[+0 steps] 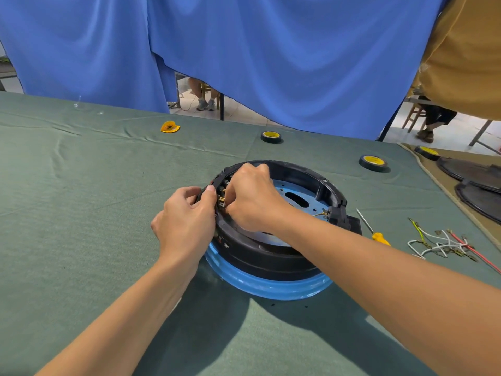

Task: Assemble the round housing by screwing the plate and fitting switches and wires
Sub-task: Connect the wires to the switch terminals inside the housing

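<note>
Housing: round black plastic housing (271, 256), table centre.
Wires: loose white/red wires (444, 244) well right of it; R hand nearer.
L hand (187, 221): grips left rim from outside.
R hand (254, 198): curled inside rim; hold can't tell.
Switches: brass-tabbed black switch row (222, 194) btwn hands, running along rim.

— Behind the table?
— Blue curtain (298, 63), draped in folds across the whole back, parted low near the middle.
— Through the gap?
— Pale tiled floor (244, 113), wooden chair (208, 89), a seated person's legs (195, 88) in grey shoes.
— Further right?
— More pale floor past the curtain's edge, a wooden stool (412, 115), a second person's legs (436, 118). Mustard-brown fabric (466, 50) in the top corner.
— Table?
— Under wrinkled green cloth (81, 172), tan cloth (447, 183) alongside at right.
— Light?
— Bright on the floor beyond, soft shadows on the green cloth.
</note>
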{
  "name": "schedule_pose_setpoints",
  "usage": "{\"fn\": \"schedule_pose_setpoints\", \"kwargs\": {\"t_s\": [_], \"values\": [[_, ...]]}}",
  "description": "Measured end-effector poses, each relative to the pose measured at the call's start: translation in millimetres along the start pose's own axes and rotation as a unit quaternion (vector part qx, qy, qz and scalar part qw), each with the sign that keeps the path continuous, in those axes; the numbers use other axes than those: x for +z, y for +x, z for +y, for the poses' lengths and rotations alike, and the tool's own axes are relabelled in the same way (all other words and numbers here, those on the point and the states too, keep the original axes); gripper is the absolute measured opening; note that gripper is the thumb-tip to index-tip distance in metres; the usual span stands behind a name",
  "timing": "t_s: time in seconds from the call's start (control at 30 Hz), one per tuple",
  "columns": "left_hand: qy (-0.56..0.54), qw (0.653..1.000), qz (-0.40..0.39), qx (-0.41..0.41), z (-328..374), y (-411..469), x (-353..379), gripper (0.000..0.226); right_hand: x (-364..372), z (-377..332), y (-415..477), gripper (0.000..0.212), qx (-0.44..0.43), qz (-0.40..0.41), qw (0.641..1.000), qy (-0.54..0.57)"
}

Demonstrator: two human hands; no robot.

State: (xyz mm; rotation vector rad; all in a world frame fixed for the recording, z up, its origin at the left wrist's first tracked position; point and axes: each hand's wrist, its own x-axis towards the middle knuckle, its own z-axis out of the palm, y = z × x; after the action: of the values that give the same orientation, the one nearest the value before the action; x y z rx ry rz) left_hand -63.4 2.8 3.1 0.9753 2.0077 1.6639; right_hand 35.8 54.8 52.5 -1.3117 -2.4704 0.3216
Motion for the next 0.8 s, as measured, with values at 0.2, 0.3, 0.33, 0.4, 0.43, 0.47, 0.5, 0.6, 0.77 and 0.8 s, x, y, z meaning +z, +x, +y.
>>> {"fn": "schedule_pose_setpoints", "kwargs": {"t_s": [0.2,0.3,0.33,0.4,0.43,0.47,0.5,0.6,0.77,0.8], "values": [[0.002,0.999,-0.036,0.012,4,6,-5,0.020,-20,20,3,0.019,0.087,-0.012,0.987,0.135],[-0.033,0.997,-0.065,0.019,11,15,-7,0.031,-29,37,6,0.009,0.150,0.006,0.974,0.169],[-0.033,0.996,-0.079,0.020,15,18,-6,0.033,-28,38,6,0.010,0.159,-0.006,0.973,0.168],[0.000,0.995,-0.094,0.026,20,23,-3,0.036,-22,38,9,0.019,0.175,-0.036,0.971,0.159],[0.023,0.995,-0.096,0.031,22,25,0,0.037,-17,37,11,0.022,0.182,-0.044,0.970,0.157],[0.039,0.994,-0.100,0.035,24,27,2,0.037,-14,36,13,0.025,0.185,-0.049,0.968,0.159],[0.048,0.993,-0.106,0.037,26,29,5,0.037,-10,35,16,0.026,0.189,-0.051,0.967,0.162],[0.046,0.991,-0.123,0.025,27,36,11,0.035,-4,32,24,0.022,0.209,-0.036,0.963,0.168],[-0.062,0.987,-0.138,-0.049,19,46,14,0.037,-3,32,31,0.015,0.236,-0.025,0.953,0.188],[-0.067,0.987,-0.139,-0.050,18,47,15,0.037,-3,32,32,0.015,0.242,-0.025,0.949,0.199]]}}
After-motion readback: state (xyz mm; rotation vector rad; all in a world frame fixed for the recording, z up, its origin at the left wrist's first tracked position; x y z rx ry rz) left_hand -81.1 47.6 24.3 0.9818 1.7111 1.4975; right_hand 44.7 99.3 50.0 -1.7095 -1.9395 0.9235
